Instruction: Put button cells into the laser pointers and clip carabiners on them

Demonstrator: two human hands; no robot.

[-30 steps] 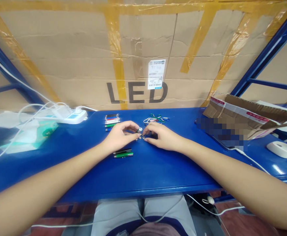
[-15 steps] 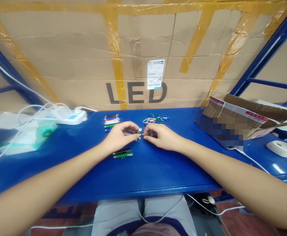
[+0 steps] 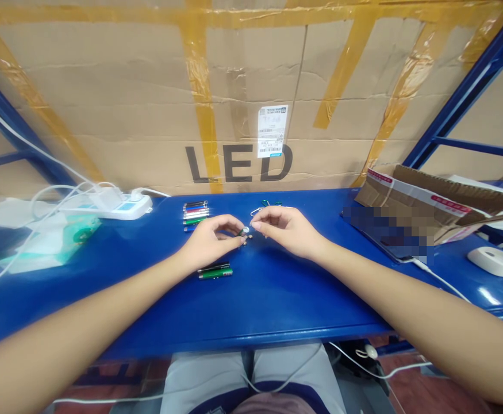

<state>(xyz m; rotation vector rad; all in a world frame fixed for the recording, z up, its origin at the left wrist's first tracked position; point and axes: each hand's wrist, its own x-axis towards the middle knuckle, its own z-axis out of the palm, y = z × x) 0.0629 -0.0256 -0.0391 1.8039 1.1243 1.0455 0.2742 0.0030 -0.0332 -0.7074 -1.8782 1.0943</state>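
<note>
Near the middle of the blue table, my left hand (image 3: 214, 237) pinches a small dark cylinder (image 3: 245, 231) whose round, pale end faces up. My right hand (image 3: 286, 227) is closed just to its right, thumb and forefinger together close to that end; whatever they hold is too small to make out. Tiny shiny metal pieces (image 3: 246, 242) lie below the fingertips. In front of my left hand are a green pen-like tube (image 3: 215, 274) and a black one (image 3: 214, 267). Behind it lies a row of several coloured tubes (image 3: 196, 213). Coloured metal clips (image 3: 272, 203) sit partly hidden behind my right hand.
On the left of the table (image 3: 251, 316) stand a white power strip (image 3: 126, 207) with cables and a green-white packet (image 3: 61, 238). A phone (image 3: 378, 236) on a cable, an open cardboard box (image 3: 419, 195) and a white mouse (image 3: 496, 260) are at the right. A large carton (image 3: 148, 115) forms the back.
My right hand has risen slightly away from the small metal pieces, up to the cylinder's pale end, covering more of the clips. My left hand stays nearly still.
</note>
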